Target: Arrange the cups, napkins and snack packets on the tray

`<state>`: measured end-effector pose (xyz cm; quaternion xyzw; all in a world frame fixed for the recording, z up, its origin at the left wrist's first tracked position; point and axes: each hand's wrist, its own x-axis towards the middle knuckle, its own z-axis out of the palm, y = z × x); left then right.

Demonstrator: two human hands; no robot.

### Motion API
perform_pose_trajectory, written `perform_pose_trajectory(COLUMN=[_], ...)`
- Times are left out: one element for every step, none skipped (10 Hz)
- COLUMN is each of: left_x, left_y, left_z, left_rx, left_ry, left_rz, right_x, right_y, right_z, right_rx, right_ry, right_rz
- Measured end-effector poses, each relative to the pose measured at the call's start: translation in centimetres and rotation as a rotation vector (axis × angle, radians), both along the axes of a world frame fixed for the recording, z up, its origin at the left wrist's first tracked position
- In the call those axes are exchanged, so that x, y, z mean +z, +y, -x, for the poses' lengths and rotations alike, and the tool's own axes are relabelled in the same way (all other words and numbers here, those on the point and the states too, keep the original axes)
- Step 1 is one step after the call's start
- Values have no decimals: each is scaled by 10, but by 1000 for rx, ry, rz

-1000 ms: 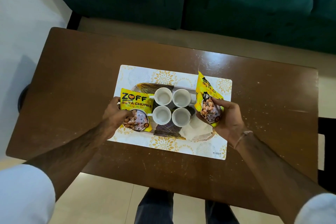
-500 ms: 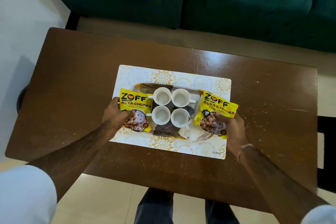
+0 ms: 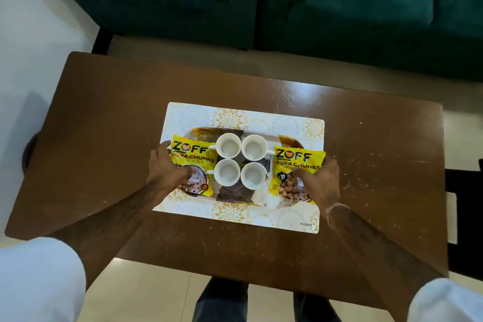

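Glossy yellow snack packets (image 3: 192,162) flank four round white cups (image 3: 240,161) on the patterned tray (image 3: 235,195), both hands (image 3: 167,170) gripping one each.

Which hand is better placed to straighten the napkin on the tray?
Right. The right hand rests on the right packet, directly beside the white napkin peeking out at the tray's near right end. The left hand is across the four cups.
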<state>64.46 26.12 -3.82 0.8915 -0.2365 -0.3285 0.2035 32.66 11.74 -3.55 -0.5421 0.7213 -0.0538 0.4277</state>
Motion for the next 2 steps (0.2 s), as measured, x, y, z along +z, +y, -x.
perform_pose_trajectory(left_x=[15,48], left_y=[-14,-35], left_z=[-6,-9], left_rx=[-8,-93], left_ry=[-69,-118], left_rz=[-31,-3], right_x=[23,65], right_y=[-22,-44], right_z=[-4,-13], right_rx=[148,296], right_ry=[173,195], right_rz=[57,152])
